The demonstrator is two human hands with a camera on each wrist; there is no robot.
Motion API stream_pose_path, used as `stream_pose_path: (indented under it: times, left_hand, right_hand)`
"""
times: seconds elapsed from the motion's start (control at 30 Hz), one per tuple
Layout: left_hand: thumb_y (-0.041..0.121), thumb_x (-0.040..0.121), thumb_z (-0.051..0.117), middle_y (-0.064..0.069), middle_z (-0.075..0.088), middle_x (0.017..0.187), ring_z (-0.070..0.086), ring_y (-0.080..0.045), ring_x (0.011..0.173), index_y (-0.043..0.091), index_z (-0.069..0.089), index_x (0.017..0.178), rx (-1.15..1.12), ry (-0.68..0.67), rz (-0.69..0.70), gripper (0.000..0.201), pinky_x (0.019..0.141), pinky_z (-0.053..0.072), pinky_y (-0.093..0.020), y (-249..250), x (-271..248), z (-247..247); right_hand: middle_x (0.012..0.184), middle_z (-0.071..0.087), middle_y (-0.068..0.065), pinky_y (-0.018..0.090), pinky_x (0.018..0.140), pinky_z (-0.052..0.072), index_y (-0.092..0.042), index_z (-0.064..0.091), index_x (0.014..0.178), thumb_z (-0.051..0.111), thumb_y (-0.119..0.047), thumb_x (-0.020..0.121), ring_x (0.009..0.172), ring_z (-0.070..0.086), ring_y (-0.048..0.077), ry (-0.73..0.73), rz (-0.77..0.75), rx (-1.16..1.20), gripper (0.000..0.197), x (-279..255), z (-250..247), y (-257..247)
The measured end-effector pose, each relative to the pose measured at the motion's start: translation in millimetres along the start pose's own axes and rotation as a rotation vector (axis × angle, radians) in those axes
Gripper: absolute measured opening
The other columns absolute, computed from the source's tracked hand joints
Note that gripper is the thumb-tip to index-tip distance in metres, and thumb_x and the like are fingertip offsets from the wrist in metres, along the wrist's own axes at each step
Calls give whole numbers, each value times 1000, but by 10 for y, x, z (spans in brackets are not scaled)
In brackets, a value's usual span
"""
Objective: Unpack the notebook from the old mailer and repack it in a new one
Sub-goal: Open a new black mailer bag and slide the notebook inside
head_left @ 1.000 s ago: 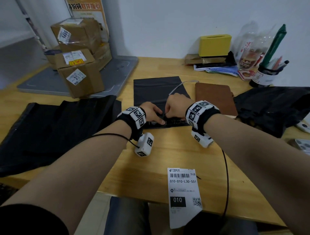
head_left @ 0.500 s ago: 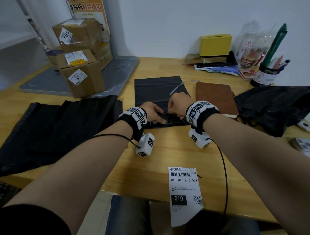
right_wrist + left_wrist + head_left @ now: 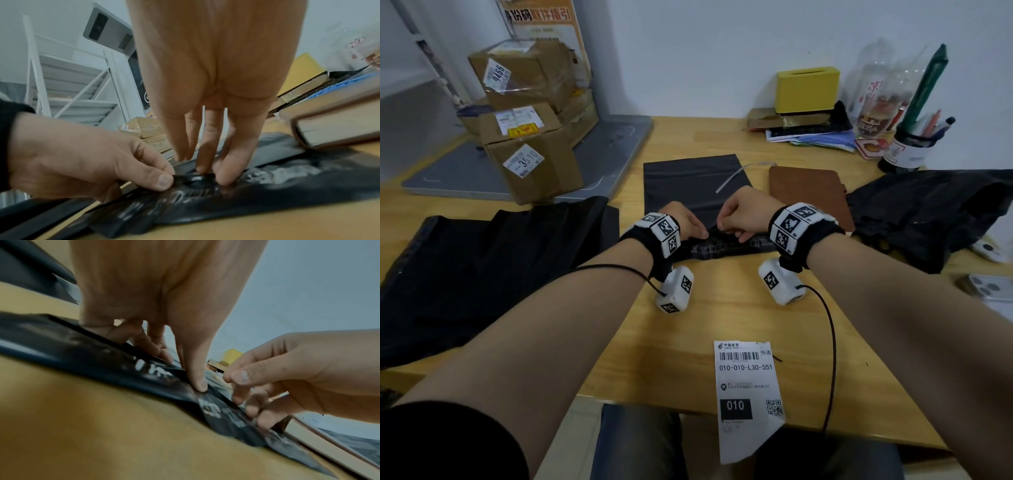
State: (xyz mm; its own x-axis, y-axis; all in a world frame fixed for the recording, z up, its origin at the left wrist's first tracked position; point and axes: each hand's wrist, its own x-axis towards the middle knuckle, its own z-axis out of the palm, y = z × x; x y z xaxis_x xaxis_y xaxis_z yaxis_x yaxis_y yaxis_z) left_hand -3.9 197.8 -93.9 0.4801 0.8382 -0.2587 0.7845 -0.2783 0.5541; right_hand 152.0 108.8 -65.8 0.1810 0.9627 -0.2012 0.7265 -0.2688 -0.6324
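Observation:
A flat black new mailer (image 3: 688,185) lies in the middle of the wooden table, its printed near edge toward me. My left hand (image 3: 688,222) pinches that edge between thumb and forefinger (image 3: 162,178). My right hand (image 3: 739,216) grips the same edge just to the right, its fingertips (image 3: 226,177) pressed into the film. The film puckers up between the two hands (image 3: 207,395). A brown notebook (image 3: 808,192) lies closed to the right of the mailer, untouched. Farther right lies the crumpled black old mailer (image 3: 928,212). A grey peel strip (image 3: 736,174) rests on the new mailer.
A pile of black mailers (image 3: 482,267) covers the left of the table. Taped cardboard boxes (image 3: 534,154) stand at the back left. A shipping label (image 3: 746,383) hangs over the front edge. A yellow box (image 3: 806,89), pen cup (image 3: 907,150) and phone (image 3: 989,287) sit at the right.
Both hands have closed in on the middle of the mailer's near edge. The left fingers, stretched along the edge before, now pinch it, and the film is raised slightly.

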Motion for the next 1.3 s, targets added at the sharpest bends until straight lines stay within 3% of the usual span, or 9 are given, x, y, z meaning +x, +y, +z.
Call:
stream_pose_path:
  times: [0.27,0.37,0.57,0.63,0.7,0.83,1.0,1.17,1.3]
  left_hand:
    - [34,77,82,2,73,94,66,-13,85,21,79,94,-118,23,-113,22,76,52,-27,-5,51,-27]
    - [41,70,85,-3,73,95,69,-21,86,20,79,96,-227,62,-203,34,82,58,-34,-29,46,-62]
    - [42,59,88,-12,74,89,72,-29,79,18,78,93,-473,71,-289,43,79,60,-43,-105,37,-132]
    - [46,43,91,-14,74,88,73,-31,77,15,77,93,-460,59,-311,60,78,59,-46,-144,105,-104]
    - [47,18,93,-16,74,93,73,-36,78,12,74,99,-465,69,-331,90,76,59,-53,-272,372,-27]
    - [61,8,88,-15,71,98,71,-38,82,10,65,109,-354,77,-348,115,78,57,-53,-499,859,89]
    - [58,2,89,-15,69,104,69,-38,87,10,63,115,-333,74,-346,125,82,56,-55,-448,812,71]
    - [53,-2,92,-16,71,102,70,-41,85,11,64,111,-409,69,-375,124,77,55,-59,-481,878,91]
    - [49,8,93,-16,73,98,71,-41,83,9,66,109,-449,63,-357,112,76,56,-57,-459,827,103]
  right_hand:
    - [65,75,3,36,62,64,-21,78,93,67,-28,93,64,74,23,-84,-32,-7,13,-215,79,-89]
    - [74,76,16,42,67,65,-22,78,99,67,-32,92,72,76,31,-118,2,-42,16,-236,117,-86]
    - [81,78,11,38,64,61,-28,77,88,68,-34,91,71,75,28,-134,11,-62,11,-343,74,-91]
    - [81,78,6,34,54,55,-19,78,92,66,-28,94,62,68,22,-74,7,69,15,-429,7,-51]
    - [75,77,5,29,50,51,-13,78,91,64,-26,95,56,61,19,165,53,185,19,-513,-149,31]
    - [105,75,15,41,84,59,-6,77,101,59,-29,92,94,70,34,570,273,-22,31,-559,-552,393]
    - [144,50,18,49,109,39,-8,49,141,60,-69,84,134,41,41,322,635,-268,84,-481,-679,712]
    - [133,60,12,52,106,42,-12,54,137,55,-92,48,118,56,37,176,620,-332,119,-235,-622,917]
    - [142,52,14,52,109,39,-13,46,143,69,-90,45,127,51,37,237,653,-247,127,-219,-670,979]
